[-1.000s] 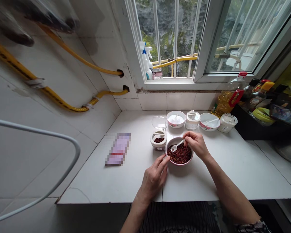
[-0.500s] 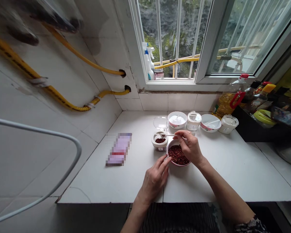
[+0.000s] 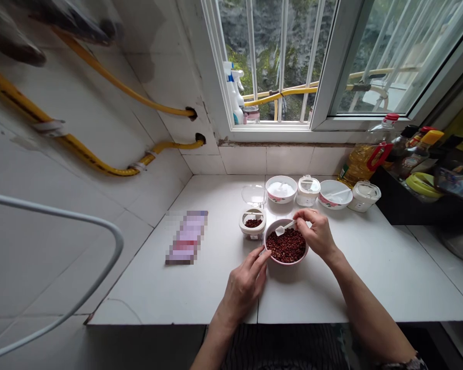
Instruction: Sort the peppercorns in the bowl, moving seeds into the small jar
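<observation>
A bowl with a pink rim (image 3: 286, 263) stands on the white counter, holding dark red beans (image 3: 287, 246). My right hand (image 3: 317, 232) is closed on the handle of a small white spoon (image 3: 281, 230), whose head is over the beans. My left hand (image 3: 247, 280) rests its fingertips against the bowl's left side, thumb and forefinger at the rim. Just left of the bowl sits a small white jar (image 3: 252, 232) with its clear lid (image 3: 253, 194) raised and some red beans inside.
Behind stand a flowered bowl of white powder (image 3: 281, 198), a closed jar (image 3: 308, 191), another flowered bowl (image 3: 335, 204) with a spoon, and a second closed jar (image 3: 364, 197). An oil bottle (image 3: 360, 162) and a dark rack (image 3: 393, 203) are at right; a blurred purple packet (image 3: 187, 239) lies left.
My right hand has moved right with the spoon, from over the small jar to over the bowl of beans. My left hand has stayed at the bowl's edge.
</observation>
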The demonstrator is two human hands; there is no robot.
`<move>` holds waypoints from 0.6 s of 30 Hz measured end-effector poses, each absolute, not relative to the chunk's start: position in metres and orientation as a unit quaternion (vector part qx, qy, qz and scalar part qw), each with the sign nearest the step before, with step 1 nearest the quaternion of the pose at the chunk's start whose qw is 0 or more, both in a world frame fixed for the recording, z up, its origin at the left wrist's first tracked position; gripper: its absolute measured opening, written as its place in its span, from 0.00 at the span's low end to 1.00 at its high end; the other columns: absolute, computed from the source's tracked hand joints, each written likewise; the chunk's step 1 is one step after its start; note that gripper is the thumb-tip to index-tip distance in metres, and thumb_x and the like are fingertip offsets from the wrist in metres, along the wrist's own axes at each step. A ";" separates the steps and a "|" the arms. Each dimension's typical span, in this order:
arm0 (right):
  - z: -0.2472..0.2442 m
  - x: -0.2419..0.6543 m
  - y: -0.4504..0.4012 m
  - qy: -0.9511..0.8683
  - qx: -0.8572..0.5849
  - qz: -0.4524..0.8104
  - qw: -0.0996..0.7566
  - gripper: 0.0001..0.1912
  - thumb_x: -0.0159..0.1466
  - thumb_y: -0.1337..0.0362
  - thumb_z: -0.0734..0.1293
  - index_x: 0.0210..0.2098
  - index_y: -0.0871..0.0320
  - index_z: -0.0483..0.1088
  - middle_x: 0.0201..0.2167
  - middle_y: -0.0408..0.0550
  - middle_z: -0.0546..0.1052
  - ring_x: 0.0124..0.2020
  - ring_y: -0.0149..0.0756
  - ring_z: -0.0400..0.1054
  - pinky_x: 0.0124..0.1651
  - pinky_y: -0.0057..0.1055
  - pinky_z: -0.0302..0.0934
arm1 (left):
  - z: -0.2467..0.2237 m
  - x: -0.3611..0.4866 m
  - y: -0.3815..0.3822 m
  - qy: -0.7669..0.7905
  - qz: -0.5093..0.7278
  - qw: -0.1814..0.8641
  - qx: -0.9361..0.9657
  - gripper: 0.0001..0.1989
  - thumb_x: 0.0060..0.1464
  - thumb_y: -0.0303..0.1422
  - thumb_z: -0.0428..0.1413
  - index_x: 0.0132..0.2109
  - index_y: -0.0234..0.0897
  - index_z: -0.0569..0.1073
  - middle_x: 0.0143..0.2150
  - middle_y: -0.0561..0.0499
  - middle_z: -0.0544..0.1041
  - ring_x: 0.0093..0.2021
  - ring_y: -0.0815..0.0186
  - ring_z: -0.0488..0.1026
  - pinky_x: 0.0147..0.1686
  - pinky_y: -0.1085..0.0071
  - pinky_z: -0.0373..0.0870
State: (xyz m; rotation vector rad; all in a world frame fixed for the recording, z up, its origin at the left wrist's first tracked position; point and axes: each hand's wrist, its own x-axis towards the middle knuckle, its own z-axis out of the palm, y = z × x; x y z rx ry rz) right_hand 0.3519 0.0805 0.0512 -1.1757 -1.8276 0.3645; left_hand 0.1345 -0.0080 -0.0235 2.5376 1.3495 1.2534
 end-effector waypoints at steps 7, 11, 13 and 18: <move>0.044 0.343 0.080 -0.759 -0.459 0.216 0.409 0.10 0.59 0.70 0.61 0.26 0.53 0.72 0.21 0.43 0.77 0.32 0.39 0.72 0.44 0.36 0.64 | -0.022 0.134 -0.009 0.431 0.397 0.010 0.810 0.23 0.64 0.21 0.48 0.64 0.40 0.64 0.56 0.42 0.76 0.54 0.62 0.78 0.50 0.70 0.79; 0.050 0.344 0.079 -0.723 -0.471 0.271 0.426 0.10 0.59 0.69 0.60 0.26 0.54 0.71 0.18 0.40 0.75 0.25 0.35 0.69 0.41 0.34 0.64 | -0.022 0.134 -0.009 0.431 0.395 0.011 0.812 0.21 0.64 0.22 0.49 0.63 0.37 0.66 0.56 0.40 0.76 0.54 0.61 0.78 0.49 0.70 0.79; 0.052 0.346 0.079 -0.702 -0.473 0.308 0.434 0.09 0.58 0.69 0.60 0.26 0.54 0.70 0.17 0.40 0.74 0.23 0.34 0.68 0.36 0.32 0.64 | -0.022 0.134 -0.010 0.432 0.394 0.015 0.811 0.23 0.64 0.21 0.48 0.64 0.38 0.65 0.56 0.41 0.76 0.54 0.61 0.78 0.49 0.70 0.79; 0.053 0.346 0.079 -0.679 -0.476 0.355 0.432 0.08 0.57 0.68 0.61 0.25 0.55 0.71 0.17 0.39 0.73 0.21 0.32 0.67 0.32 0.29 0.64 | -0.021 0.134 -0.010 0.431 0.398 0.026 0.809 0.26 0.64 0.21 0.48 0.66 0.42 0.63 0.57 0.42 0.76 0.55 0.61 0.78 0.50 0.70 0.79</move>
